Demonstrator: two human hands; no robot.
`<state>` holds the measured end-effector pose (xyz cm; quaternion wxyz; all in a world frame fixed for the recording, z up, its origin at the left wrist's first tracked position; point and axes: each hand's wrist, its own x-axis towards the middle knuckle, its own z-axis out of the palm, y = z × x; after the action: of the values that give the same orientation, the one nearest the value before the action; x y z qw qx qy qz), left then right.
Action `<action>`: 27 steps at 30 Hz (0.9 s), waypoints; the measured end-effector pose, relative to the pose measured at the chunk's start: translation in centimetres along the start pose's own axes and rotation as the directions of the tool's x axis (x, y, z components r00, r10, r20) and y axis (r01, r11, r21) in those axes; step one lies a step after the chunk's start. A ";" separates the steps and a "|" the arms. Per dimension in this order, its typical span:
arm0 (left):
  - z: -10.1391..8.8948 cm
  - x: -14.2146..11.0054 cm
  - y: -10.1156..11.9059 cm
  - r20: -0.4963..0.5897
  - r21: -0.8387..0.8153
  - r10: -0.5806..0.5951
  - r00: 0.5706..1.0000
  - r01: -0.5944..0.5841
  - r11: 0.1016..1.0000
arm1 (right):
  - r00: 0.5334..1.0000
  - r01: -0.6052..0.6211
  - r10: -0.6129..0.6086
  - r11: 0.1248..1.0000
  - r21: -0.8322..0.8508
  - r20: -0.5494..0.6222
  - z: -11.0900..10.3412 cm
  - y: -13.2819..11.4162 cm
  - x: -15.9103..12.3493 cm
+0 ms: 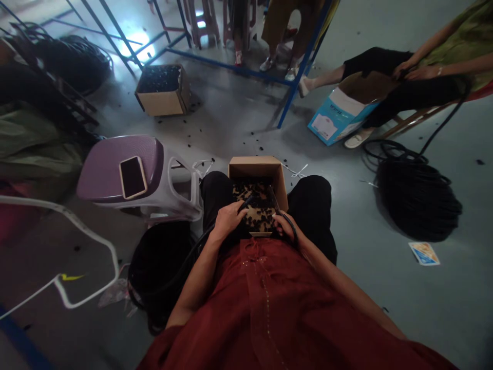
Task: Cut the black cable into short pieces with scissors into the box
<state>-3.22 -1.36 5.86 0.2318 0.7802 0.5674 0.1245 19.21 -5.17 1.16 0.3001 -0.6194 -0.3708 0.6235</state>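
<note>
Black cable (245, 202), thin and matte, long axis slanting toward upper right above cardboard box (258, 167); left hand (229, 218) closed on it, right hand (284, 226) curled narrow around it.

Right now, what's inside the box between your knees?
Small black bits lie on the brown bottom of the box. Your left hand and right hand cover the near end, so what's beneath them can't be seen.

Grey painted floor (431, 318) throughout; blue metal rack frame (231, 66) at twelve to one o'clock; purple plastic stool (111, 174) at nine o'clock; bright light patch (136, 46) at eleven o'clock.
</note>
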 end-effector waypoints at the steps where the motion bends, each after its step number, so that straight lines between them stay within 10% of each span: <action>1: -0.1 0.0 0.0 0.012 0.001 -0.006 1.000 0.006 1.000 | 1.000 0.010 -0.010 0.999 0.053 0.008 0.0 0.0 0.0; 15: -0.1 -0.6 0.3 -0.003 0.086 -0.015 1.000 0.015 0.996 | 0.982 -0.180 0.166 0.965 0.191 0.087 0.7 1.0 1.0; 27: 0.2 -3.7 1.1 0.037 -0.008 -0.012 0.999 0.012 1.000 | 0.996 0.021 -0.053 0.929 0.369 0.076 4.6 -4.1 0.7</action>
<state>-3.37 -5.16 6.47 0.2463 0.7781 0.5671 0.1111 14.21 -2.73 4.02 0.4067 -0.5181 -0.2714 0.7018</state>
